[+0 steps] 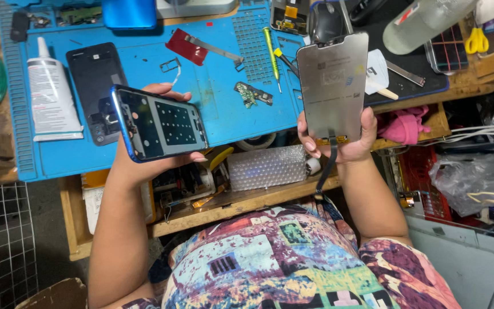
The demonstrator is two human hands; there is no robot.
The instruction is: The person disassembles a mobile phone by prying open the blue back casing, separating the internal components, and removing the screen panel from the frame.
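My left hand (144, 154) grips the blue phone frame (158, 123), right hand (338, 143) the screen panel (333, 86); its dangling flex cable (328, 166) could snag and tear.

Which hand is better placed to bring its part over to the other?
Probably right: the right hand pinches the loose screen panel at its bottom edge, while the left hand cradles the phone frame open-side up.

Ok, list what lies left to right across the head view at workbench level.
White glue tube → black back cover → phone frame in left hand → small circuit board → screen panel in right hand → pink cloth.
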